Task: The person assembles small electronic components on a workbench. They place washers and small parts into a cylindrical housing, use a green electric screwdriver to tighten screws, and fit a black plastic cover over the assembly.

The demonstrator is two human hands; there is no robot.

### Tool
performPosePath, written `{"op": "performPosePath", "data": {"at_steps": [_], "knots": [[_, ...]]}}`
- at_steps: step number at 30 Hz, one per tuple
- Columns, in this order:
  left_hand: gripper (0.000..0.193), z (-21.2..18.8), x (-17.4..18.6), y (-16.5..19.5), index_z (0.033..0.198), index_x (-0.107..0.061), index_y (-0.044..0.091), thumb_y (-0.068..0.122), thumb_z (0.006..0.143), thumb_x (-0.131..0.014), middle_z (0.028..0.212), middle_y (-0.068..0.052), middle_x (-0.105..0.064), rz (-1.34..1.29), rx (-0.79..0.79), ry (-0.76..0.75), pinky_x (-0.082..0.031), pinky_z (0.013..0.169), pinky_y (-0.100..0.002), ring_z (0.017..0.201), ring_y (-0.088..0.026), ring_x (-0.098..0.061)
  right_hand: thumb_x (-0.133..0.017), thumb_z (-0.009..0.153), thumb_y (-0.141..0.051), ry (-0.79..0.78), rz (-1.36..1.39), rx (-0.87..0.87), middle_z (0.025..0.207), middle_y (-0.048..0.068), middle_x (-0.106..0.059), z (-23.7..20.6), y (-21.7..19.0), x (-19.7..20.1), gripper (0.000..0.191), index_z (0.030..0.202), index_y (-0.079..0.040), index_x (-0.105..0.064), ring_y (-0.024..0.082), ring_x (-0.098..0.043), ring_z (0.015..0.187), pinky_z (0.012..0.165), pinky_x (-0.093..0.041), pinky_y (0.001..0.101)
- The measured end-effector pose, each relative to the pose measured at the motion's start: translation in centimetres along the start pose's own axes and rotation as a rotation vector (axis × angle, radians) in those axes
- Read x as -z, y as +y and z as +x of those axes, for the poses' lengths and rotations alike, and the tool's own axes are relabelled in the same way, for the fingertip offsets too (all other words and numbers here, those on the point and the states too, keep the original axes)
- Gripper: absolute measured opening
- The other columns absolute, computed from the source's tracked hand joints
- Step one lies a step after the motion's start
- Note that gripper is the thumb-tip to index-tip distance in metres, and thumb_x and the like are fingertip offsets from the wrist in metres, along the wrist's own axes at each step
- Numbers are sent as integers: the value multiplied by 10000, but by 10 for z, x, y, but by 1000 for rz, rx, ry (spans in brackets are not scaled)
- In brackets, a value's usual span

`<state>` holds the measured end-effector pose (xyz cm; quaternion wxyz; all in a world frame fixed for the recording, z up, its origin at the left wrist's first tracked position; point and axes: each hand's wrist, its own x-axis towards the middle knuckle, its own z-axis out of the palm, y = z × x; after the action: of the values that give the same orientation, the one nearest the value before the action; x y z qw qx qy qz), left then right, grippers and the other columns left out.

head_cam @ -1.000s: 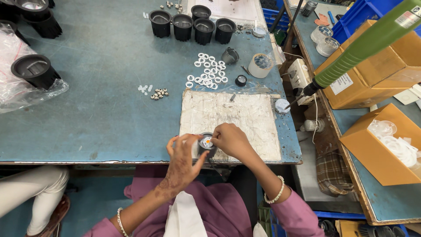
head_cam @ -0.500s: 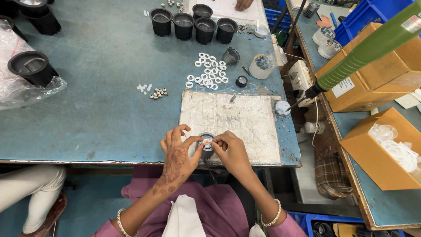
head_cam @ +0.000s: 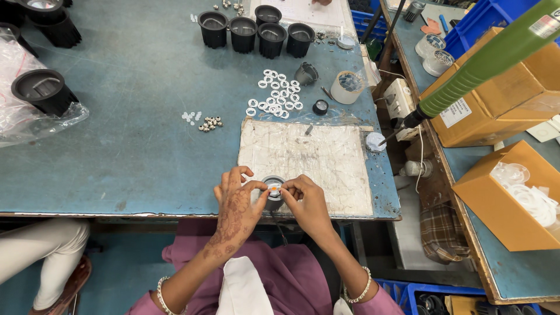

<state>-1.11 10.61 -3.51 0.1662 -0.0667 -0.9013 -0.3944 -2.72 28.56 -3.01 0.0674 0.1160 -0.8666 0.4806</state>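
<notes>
Just below the white mat (head_cam: 315, 157), our left hand (head_cam: 236, 201) grips the round black housing (head_cam: 272, 192); our right hand (head_cam: 306, 204) pinches its rim. White rings (head_cam: 274, 93) lie above the mat.

The mat (head_cam: 326, 157) lies on the tabletop (head_cam: 128, 134) at its near edge. The round housing (head_cam: 272, 191) sits at the mat's near left corner, between both hands. Behind the mat lie the rings (head_cam: 275, 93); farther back stands a row of cups (head_cam: 256, 29). Left of the mat lie the nuts (head_cam: 210, 123).

Purple garment, beaded bracelets, henna patterns
</notes>
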Motion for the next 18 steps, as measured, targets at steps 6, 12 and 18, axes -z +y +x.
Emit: {"op": "performPosePath", "data": {"at_steps": [6,12,18], "knots": [[114,-2,-9,1,899,-751,148,201,805,-787,1166,-32,-530,-50,43,-27,-323,934,-447,1138,-238,-471,-786,846,-79,-16,-46,-16,768,64,-623,-3,1,6,135,947,7,-763,126,-547,636,596,-457,278],[91,-9,-14,8,929,-705,110,140,849,-736,1157,-46,-512,-2,-28,-11,-326,902,-455,1117,-237,-477,-783,844,-76,-33,-17,-55,772,46,-625,-2,4,12,112,939,-17,-777,111,-544,641,593,-457,273],[85,-7,-14,12,901,-706,111,119,824,-742,1146,-52,-525,34,-33,0,-344,902,-462,1123,-259,-493,-792,831,-100,-79,60,-97,806,27,-660,2,16,18,109,905,-20,-785,86,-555,656,598,-452,258]]}}
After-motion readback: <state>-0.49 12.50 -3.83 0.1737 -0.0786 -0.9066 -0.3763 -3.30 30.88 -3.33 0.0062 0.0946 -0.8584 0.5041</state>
